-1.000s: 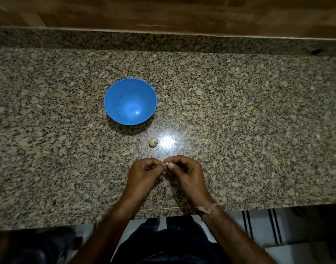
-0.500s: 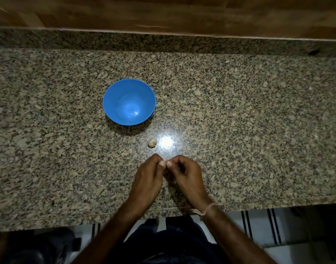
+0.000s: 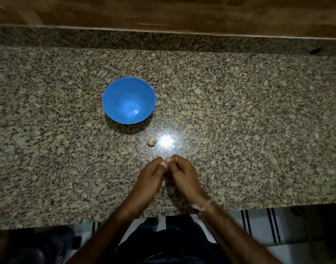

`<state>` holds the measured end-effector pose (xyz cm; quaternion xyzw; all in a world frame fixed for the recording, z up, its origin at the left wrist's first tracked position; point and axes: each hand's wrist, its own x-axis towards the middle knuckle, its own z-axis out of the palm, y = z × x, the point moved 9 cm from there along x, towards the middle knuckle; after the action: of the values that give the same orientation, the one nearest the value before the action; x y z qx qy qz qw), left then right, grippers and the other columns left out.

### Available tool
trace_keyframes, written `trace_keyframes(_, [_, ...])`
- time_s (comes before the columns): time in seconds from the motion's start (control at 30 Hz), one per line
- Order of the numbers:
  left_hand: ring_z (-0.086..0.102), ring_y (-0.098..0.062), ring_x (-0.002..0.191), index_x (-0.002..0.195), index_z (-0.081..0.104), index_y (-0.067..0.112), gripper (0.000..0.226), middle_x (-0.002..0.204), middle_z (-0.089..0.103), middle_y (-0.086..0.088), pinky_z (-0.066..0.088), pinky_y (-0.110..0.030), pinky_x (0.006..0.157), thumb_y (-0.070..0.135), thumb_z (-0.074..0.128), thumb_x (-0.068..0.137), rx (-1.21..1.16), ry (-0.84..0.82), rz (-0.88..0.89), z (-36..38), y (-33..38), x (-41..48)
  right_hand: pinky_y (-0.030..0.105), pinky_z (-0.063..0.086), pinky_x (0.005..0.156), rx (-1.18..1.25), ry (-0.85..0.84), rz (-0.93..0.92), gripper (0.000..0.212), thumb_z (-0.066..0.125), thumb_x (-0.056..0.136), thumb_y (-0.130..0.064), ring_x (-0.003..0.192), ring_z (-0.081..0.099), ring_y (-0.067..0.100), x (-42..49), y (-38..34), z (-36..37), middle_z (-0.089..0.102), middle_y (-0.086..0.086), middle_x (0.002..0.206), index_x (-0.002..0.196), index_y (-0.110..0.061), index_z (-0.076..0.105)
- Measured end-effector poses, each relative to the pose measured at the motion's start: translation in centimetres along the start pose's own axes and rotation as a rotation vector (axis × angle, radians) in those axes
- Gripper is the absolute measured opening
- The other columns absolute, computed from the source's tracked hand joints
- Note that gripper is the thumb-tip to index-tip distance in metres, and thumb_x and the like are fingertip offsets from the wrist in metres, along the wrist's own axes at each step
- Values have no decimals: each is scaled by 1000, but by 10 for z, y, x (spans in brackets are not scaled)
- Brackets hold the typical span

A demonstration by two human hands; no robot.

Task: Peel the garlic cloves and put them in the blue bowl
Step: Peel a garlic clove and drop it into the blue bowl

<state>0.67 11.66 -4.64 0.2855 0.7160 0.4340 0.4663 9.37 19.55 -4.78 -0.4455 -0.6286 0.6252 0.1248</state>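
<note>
Lying loose on the granite counter (image 3: 239,111), one garlic clove (image 3: 152,141) rests just off the near right side of the blue bowl (image 3: 114,92).

Nearer to us than the bowl, we see the left hand (image 3: 151,175) and right hand (image 3: 182,173) drawn together, fingers curled and thumb tips meeting; we cannot tell whether they pinch anything between them. A thin band (image 3: 203,205) circles the right wrist.

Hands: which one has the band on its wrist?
The right hand: a thin pale band circles its wrist. The left hand beside it has a bare wrist.
</note>
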Motion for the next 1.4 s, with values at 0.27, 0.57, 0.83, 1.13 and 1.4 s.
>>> trace_keyframes(0.27, [43,-8,62,85,46,15,27,72,49,5,32,-22,58,21,40,111,152,145,77,-10,12,0,32,33,56,-70,-65,80,38,56,107,-23,60,41,15,3,1,3,47,-5,61,69,-20,54])
trace_keyframes(0.57, [45,-9,64,85,42,19,26,75,47,5,33,-21,57,28,36,109,255,183,160,-12,17,-2,25,27,48,-109,-216,213,36,47,105,-15,49,30,11,2,7,13,36,-4,56,69,-20,49])
trace_keyframes(0.83, [40,-5,58,83,43,18,27,69,44,10,30,-18,54,19,38,110,-6,180,-119,-8,4,2,29,30,54,60,-79,184,37,54,104,-19,55,39,12,4,13,3,43,-6,58,68,-22,47])
trace_keyframes(1.13, [34,-10,50,78,48,19,30,62,38,4,28,-25,49,24,46,108,-496,51,-314,4,-13,-2,39,58,74,120,-100,41,27,57,108,-22,79,69,22,-11,-2,4,72,8,84,92,-3,66])
trace_keyframes(1.4, [36,-13,55,76,52,19,33,62,41,3,28,-31,53,25,49,108,-382,57,-218,-8,-4,-2,53,60,91,172,-51,-3,13,72,98,-19,92,75,33,-5,-2,-8,78,12,94,98,-7,74])
